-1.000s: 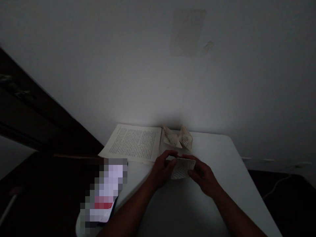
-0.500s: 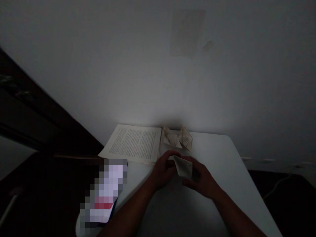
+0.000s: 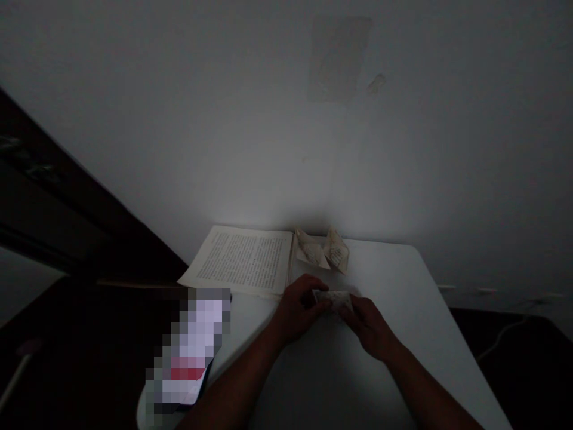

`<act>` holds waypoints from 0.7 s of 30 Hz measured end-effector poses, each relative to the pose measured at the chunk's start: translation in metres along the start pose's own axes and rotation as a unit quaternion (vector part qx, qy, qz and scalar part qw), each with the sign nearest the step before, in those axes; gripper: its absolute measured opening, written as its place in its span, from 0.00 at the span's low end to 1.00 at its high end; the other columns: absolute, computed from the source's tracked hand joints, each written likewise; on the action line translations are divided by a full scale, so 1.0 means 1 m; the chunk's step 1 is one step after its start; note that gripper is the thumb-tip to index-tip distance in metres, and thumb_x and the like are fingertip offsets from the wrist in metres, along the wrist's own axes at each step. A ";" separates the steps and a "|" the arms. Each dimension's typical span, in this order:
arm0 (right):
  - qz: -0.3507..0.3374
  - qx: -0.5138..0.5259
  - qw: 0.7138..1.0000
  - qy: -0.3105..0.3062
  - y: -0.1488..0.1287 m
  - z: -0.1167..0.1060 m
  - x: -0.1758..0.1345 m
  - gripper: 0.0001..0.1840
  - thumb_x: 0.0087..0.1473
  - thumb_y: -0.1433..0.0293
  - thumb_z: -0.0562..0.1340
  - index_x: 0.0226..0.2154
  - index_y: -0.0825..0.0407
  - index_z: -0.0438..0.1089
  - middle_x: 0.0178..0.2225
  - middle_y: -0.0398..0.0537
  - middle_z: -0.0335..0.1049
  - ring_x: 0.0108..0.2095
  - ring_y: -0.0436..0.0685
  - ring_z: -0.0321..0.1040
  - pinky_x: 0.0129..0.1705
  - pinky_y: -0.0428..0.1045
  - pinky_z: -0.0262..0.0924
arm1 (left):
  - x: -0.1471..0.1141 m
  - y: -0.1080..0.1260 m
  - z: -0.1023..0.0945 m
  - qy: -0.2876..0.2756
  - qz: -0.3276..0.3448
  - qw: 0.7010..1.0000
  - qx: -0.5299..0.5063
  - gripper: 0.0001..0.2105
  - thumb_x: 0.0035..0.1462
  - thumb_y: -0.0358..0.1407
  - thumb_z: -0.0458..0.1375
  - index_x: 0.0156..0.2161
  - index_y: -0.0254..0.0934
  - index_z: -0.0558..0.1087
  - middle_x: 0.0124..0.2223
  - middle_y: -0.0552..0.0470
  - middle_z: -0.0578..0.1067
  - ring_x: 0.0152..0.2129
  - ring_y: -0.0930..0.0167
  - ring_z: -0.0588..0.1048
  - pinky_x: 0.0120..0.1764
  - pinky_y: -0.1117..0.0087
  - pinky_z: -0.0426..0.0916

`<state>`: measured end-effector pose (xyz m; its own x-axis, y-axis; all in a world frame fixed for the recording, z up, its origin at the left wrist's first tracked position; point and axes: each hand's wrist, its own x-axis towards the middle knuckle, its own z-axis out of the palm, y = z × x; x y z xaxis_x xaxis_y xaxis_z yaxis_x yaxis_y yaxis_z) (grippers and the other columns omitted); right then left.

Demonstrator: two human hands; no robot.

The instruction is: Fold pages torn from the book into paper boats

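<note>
Two hands pinch a small piece of paper low over the counter

The step in hand looks like shaping or creasing: the left hand (image 3: pixel 298 307) and the right hand (image 3: pixel 371 325) meet on a small piece of paper (image 3: pixel 333 296) in front of the person, over the middle of the counter (image 3: pixel 394 286). Each grip is nearly closed, thumb on the near face and fingers curled towards the back, with little gap beyond the paper's own thickness. The left hand has the left end, the right hand the right end, and the thumbs point towards each other. Whether the paper touches the counter, I cannot tell; the hands and the dim light hide its lower edge.

As I judge it, the next move calls for light, even thumb pressure and edges lined up, since thin paper could tear or crease askew.

Just beyond the hands, near the wall (image 3: pixel 250 131), sits a folded paper shape (image 3: pixel 338 254) with two raised peaks; whether it is one piece or two is unclear. An open book (image 3: pixel 246 260) lies beside it on the left, its near corner close to the left hand. A phone (image 3: pixel 203 334), its screen blurred out, lies at the counter's left edge near the left forearm. The book and folded shape limit reaching forward; the phone limits the left elbow.
</note>
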<state>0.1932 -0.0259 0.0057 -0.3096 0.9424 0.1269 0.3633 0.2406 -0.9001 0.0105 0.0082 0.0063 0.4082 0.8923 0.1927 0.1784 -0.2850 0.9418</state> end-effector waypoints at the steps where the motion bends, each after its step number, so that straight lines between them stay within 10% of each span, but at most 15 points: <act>1: 0.005 -0.002 1.000 -0.003 0.001 0.000 0.000 0.21 0.56 0.52 0.52 0.30 0.51 0.69 0.24 0.42 0.65 0.26 0.53 0.61 0.27 0.46 0.56 | 0.000 0.001 0.000 -0.002 0.009 1.000 0.015 0.10 0.51 0.38 0.59 0.38 0.36 0.71 0.36 0.52 0.69 0.25 0.76 0.65 0.29 0.74 0.62; 21: -0.004 -0.005 0.998 0.062 -0.004 0.001 0.002 0.13 0.55 0.60 0.56 0.25 0.50 0.67 0.24 0.42 0.62 0.26 0.51 0.61 0.29 0.45 0.56 | 0.000 0.009 -0.001 -0.048 -0.032 0.998 0.033 0.10 0.50 0.40 0.58 0.26 0.34 0.70 0.25 0.55 0.69 0.24 0.75 0.66 0.27 0.75 0.60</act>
<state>0.1902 -0.0252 0.0090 -0.2014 0.9618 0.1855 0.3710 0.2502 -0.8943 0.0119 0.0061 0.0153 0.4776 0.8725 0.1030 0.2636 -0.2542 0.9305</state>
